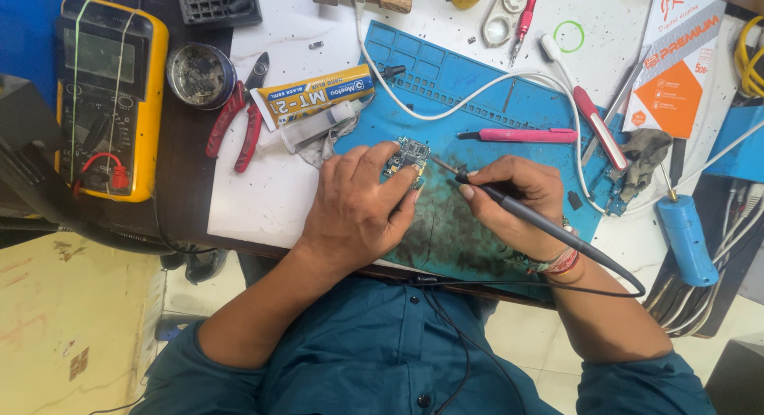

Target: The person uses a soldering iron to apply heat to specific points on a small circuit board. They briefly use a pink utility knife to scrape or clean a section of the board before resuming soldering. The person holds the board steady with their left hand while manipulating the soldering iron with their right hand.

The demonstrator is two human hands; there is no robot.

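A small circuit board (411, 154) lies on the blue work mat (469, 89). My left hand (356, 208) presses on the board's near edge, its fingers covering part of it. My right hand (517, 204) grips a black soldering iron (532, 218) like a pen. The iron's tip points left and sits just right of the board, close to my left fingertips. Its black cable loops off behind my right wrist and across my lap.
A yellow multimeter (107, 97) stands far left, with red pliers (239, 124), a round tin (200, 74) and a yellow glue box (318, 97) beside it. Pink tools (521, 134), a white cable (477, 93), a blue screwdriver (688, 236) and an orange-and-white packet (676, 65) lie to the right.
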